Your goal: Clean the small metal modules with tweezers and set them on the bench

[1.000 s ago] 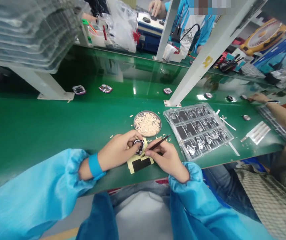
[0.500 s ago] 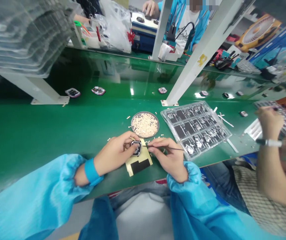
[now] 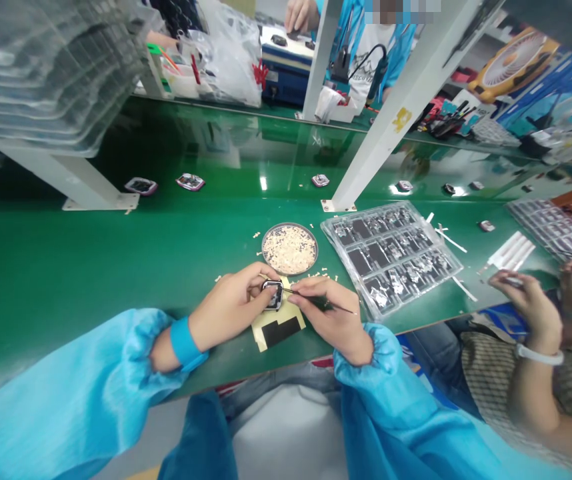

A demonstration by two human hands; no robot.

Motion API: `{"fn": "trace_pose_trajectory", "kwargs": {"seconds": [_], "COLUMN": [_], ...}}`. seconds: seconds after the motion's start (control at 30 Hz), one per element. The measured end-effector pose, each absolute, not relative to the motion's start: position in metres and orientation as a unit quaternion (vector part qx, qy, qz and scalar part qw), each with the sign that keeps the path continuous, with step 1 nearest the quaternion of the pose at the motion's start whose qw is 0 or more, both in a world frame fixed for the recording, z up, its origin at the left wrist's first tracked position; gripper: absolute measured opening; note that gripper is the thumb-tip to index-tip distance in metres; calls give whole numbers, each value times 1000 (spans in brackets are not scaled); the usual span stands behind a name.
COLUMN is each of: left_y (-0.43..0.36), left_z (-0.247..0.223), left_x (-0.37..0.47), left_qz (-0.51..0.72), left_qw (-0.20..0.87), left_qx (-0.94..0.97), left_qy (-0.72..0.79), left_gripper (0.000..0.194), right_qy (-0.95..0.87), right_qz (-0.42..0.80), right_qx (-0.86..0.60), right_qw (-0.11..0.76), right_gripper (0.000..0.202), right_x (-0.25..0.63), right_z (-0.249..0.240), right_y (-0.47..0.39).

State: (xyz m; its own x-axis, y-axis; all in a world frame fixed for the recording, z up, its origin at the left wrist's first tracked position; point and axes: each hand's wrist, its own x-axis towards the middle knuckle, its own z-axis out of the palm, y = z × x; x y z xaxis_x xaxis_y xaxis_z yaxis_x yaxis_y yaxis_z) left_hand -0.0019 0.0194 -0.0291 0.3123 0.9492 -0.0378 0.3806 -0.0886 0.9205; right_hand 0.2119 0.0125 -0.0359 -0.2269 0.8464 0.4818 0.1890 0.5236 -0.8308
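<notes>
Between the thumb and fingers of my left hand [image 3: 239, 298] is a small watch case [image 3: 273, 295], its open inner side facing up. My right hand [image 3: 333, 312] is closed in a pinch on thin dark tweezers [image 3: 323, 302], whose tip reaches the case's right edge. What the tip touches is too small to make out. Under the case lies a yellow sheet [image 3: 292, 311] with a black patch [image 3: 281, 332]. Just behind my hands stands a round dish [image 3: 290, 249] heaped with tiny pale pieces; several loose ones lie around it.
A clear plastic tray [image 3: 391, 257] of small parts lies to the right. Metal posts [image 3: 349, 180] rise from the green bench [image 3: 91, 267]. Several watch cases [image 3: 191, 181] sit along the back. A co-worker's hand [image 3: 531, 303] is at far right; another person sits opposite.
My right hand has shifted slightly left and the tweezers have tilted, their tip now at the case. The co-worker's hand at right has come down toward the bench edge. Cases at the back have slid left.
</notes>
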Motion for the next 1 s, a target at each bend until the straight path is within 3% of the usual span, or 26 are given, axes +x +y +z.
{"fn": "trace_pose_trajectory", "kwargs": {"seconds": [0.67,0.8,1.0], "left_y": [17,16,17], "left_z": [-30,-30,-29], "left_x": [-4,-3,-2], "left_qz": [268,289,351], "left_qw": [428,455,507], "left_qx": [696,670,611], "left_qy": [511,510,496], "left_gripper": [20,19,24], "right_qy": [-723,-689,-591], "right_qz": [377,427,563], "right_qx": [-343,-345,-323], "right_qw": [467,473,479], "right_gripper": [18,10,17], "right_x": [219,216,219], "right_z": [-33,-30,-30], "right_y": [8,9,8]}}
